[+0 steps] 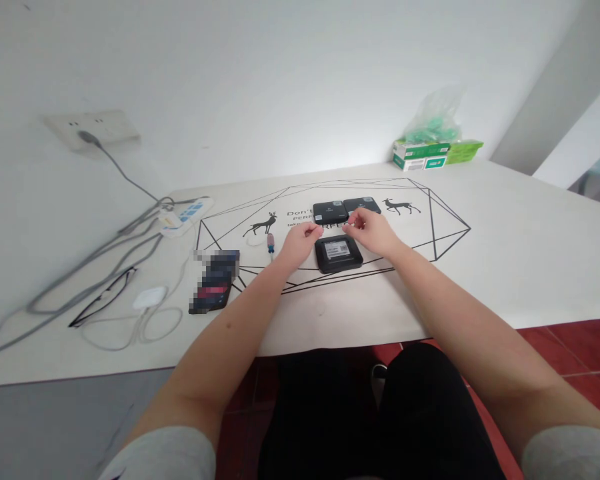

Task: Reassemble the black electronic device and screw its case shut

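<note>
Both my hands hover over the near side of a black, open-topped square case (339,265) with a white label inside. My left hand (301,241) has thumb and forefinger pinched together at the case's upper left. On the other side, my right hand (369,231) is pinched too, its fingertips close to the left ones. Whatever the fingertips hold is too small to make out. Just beyond lie two flat black boxes, a left one (329,213) and a right one (364,204), the latter partly covered by my right hand. A small screwdriver (271,244) lies left of my left hand.
A phone (215,283), blurred over, lies at the left, near a white charger (150,297) with its cable and a pair of glasses (104,296). Behind them is a power strip (186,217) with grey cables. Green-and-white boxes (421,155) under a plastic bag (435,117) stand against the wall.
</note>
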A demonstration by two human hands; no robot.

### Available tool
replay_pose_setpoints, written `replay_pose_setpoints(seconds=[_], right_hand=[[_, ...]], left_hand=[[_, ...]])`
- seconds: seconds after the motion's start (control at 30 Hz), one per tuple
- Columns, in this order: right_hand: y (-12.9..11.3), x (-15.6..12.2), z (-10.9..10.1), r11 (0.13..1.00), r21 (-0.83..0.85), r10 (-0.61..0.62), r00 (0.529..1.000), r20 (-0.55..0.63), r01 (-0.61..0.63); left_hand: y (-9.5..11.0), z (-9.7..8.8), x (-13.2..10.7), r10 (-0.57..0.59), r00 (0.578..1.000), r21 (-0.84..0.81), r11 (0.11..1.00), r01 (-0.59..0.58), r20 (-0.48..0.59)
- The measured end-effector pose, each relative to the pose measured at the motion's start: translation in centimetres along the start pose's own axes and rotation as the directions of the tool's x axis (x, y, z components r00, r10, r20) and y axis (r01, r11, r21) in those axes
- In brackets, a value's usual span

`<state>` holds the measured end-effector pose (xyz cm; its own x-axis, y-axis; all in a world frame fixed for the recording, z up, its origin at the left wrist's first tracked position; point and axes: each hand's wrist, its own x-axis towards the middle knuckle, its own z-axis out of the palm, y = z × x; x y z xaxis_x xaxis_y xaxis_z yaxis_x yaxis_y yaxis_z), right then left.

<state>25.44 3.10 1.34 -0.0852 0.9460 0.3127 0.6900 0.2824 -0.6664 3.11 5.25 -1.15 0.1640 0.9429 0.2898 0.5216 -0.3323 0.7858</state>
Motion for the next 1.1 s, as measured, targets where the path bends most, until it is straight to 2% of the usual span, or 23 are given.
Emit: replay_pose_setpoints(seconds=[0.07, 0.13, 0.27, 0.37, 0.43, 0.5, 0.57, 0.6, 0.63, 0.7, 0.73, 0.8, 1.1], right_hand=[[0.0, -0.2, 0.5, 0.977, 0.177, -0.130, 0.990, 0.050, 0.119], [-0.1, -0.4, 1.1, 0.944, 0.271, -0.210, 0.976, 0.061, 0.186], [-0.6, -0.6, 1.7, 0.937, 0.285, -0.229, 0.971, 0.063, 0.203], [-0.9, -0.6, 1.8, 0.942, 0.257, -0.241, 0.968, 0.072, 0.215], [-0.8, -0.5, 1.7, 0.941, 0.233, -0.265, 0.963, 0.058, 0.245], [-0.4, -0.3, 1.3, 0.947, 0.205, -0.264, 0.963, 0.046, 0.249], [0.2, -0.1, 0.8, 0.960, 0.156, -0.246, 0.967, 0.061, 0.235], [0.7, 0.1, 0.4, 0.966, 0.120, -0.242, 0.967, 0.084, 0.231], [1.1, 0.2, 0.1, 0.968, 0.076, -0.247, 0.961, 0.125, 0.239], [1.8, 0.4, -0.6, 0.963, -0.021, -0.259, 0.941, 0.217, 0.269], [2.0, 0.5, -0.8, 0.955, -0.063, -0.266, 0.929, 0.256, 0.291], [2.2, 0.6, -1.1, 0.934, -0.127, -0.282, 0.907, 0.312, 0.334], [1.7, 0.9, -0.6, 0.857, -0.292, -0.307, 0.875, 0.374, 0.425]], left_hand=[[1.0, 0.7, -0.6, -0.021, 1.000, -0.194, 0.981, 0.023, 0.010], [1.7, 1.2, -1.2, -0.035, 0.999, -0.296, 0.954, 0.042, 0.028], [2.2, 1.6, -1.7, -0.083, 0.992, -0.409, 0.905, 0.115, 0.096], [2.1, 1.6, -1.7, -0.119, 0.986, -0.412, 0.897, 0.158, 0.118], [2.0, 1.4, -1.6, -0.087, 0.990, -0.363, 0.924, 0.123, 0.115], [1.9, 1.0, -1.4, 0.001, 0.997, -0.236, 0.972, 0.018, 0.079], [1.5, 0.2, -1.2, 0.117, 0.992, 0.002, 0.993, -0.117, 0.044], [1.3, -0.4, -1.2, 0.162, 0.986, 0.151, 0.974, -0.167, 0.045], [1.0, -1.0, -1.3, 0.187, 0.979, 0.275, 0.940, -0.202, 0.083], [0.5, -2.1, -1.6, 0.107, 0.963, 0.427, 0.880, -0.207, 0.247], [0.2, -2.6, -1.8, 0.040, 0.942, 0.465, 0.862, -0.201, 0.334], [0.0, -3.1, -2.2, -0.011, 0.907, 0.501, 0.836, -0.223, 0.422], [0.3, -2.4, -2.4, 0.040, 0.898, 0.456, 0.851, -0.261, 0.439]])
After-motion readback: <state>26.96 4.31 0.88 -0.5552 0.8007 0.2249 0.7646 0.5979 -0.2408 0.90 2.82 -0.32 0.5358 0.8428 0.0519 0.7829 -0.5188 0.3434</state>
